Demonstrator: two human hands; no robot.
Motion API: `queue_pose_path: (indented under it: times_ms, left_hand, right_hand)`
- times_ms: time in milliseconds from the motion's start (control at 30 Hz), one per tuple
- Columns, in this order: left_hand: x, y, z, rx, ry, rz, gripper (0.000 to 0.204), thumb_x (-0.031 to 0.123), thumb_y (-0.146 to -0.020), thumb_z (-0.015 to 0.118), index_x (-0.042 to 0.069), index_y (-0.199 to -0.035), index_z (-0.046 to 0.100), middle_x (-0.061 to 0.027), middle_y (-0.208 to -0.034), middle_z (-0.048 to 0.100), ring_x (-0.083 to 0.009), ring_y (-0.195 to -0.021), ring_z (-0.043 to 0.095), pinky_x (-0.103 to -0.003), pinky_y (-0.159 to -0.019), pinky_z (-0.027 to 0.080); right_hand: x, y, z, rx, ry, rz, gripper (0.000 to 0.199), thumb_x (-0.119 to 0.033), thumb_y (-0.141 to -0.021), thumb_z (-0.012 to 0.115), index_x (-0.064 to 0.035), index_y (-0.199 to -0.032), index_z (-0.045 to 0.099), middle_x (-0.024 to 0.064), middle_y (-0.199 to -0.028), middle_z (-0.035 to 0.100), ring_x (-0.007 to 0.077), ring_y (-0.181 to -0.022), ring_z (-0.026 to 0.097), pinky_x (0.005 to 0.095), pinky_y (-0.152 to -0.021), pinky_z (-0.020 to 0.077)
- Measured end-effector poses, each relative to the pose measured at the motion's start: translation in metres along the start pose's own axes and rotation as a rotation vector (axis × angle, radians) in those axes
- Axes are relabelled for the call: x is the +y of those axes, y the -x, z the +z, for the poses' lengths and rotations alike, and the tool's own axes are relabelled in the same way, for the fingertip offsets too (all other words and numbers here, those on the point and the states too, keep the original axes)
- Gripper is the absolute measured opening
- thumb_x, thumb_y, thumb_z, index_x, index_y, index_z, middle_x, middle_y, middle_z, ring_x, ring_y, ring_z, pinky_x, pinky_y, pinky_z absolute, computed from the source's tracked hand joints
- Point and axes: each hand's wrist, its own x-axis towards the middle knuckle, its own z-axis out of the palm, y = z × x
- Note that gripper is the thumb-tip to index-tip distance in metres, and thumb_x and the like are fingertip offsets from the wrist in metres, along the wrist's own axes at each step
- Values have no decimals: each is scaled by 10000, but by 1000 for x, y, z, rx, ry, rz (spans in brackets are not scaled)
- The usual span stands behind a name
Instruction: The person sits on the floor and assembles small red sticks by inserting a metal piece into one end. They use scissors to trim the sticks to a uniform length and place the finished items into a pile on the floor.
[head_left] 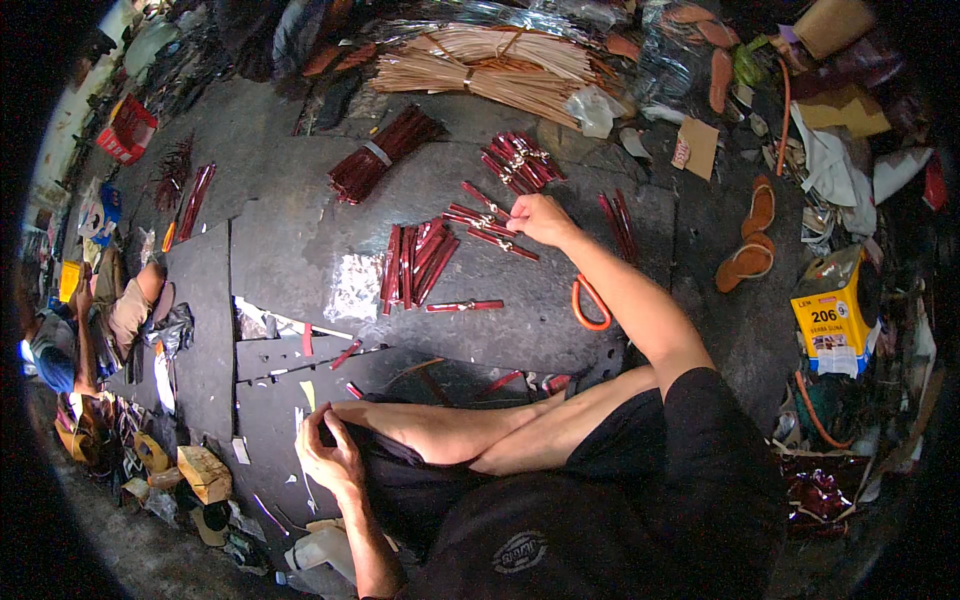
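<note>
My right hand point(540, 218) reaches forward, fingers pinched at the end of a dark red strap point(482, 219) with a shiny metal fitting. Beside it on the dark floor lie similar straps, one of them point(503, 244) just nearer to me. A pile of fitted straps point(522, 163) sits right beyond the hand. To its left is a heap of plain dark red strips point(416, 262), and a single fitted strap point(465, 305) lies apart in front of it. By my knee, my left hand point(330, 455) is raised with curved fingers apart and nothing visible in them.
Orange-handled scissors point(591, 302) lie below my right forearm. Farther off are a tied dark red bundle point(385, 154) and pale bundled sticks point(485, 70). Brown sandals point(747, 262) and a yellow container point(832, 318) stand right. Another person's leg point(137, 310) shows at left.
</note>
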Motion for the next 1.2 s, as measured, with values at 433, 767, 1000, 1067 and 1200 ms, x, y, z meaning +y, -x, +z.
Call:
queue_pose_path:
  times_ms: [433,767,1000,1067,1200]
  left_hand:
    - [1,-1,-1,-4,15,-9,144,169,-910,610,54,-942,690,-112,-871,673,-312,-820,632,-400,-801,482]
    - [4,-3,-3,-3,31,13,139,162,-910,609,53,-937,690,-117,-870,675,-313,-817,634,-402,-791,486]
    - [3,-2,-1,3,0,17,138,170,-910,614,58,-930,692,-109,-863,673,-313,-814,631,-400,-797,482]
    - [4,-1,-1,-4,4,12,142,174,-912,614,58,-932,694,-107,-866,674,-312,-822,631,-400,-806,481]
    - [1,0,-1,-1,-14,-3,154,184,-915,614,56,-937,697,-105,-876,676,-311,-843,632,-397,-829,479]
  right_hand:
    - [-12,4,19,59,270,-23,254,-253,-807,731,-45,-940,674,164,-902,687,329,-863,661,429,-797,504]
    - [4,-39,-36,123,-95,159,354,-176,-749,797,-41,-1036,640,105,-865,700,251,-773,668,379,-700,509]
    - [-4,5,-10,119,299,-341,210,-197,-816,710,-40,-954,684,158,-916,650,359,-911,626,457,-794,488]
    - [-5,13,8,87,285,-455,152,-174,-856,656,-44,-922,701,152,-905,638,355,-913,618,459,-801,484]
    - [-10,21,14,126,263,-405,126,-150,-850,654,-31,-881,681,147,-864,612,351,-898,604,455,-801,475]
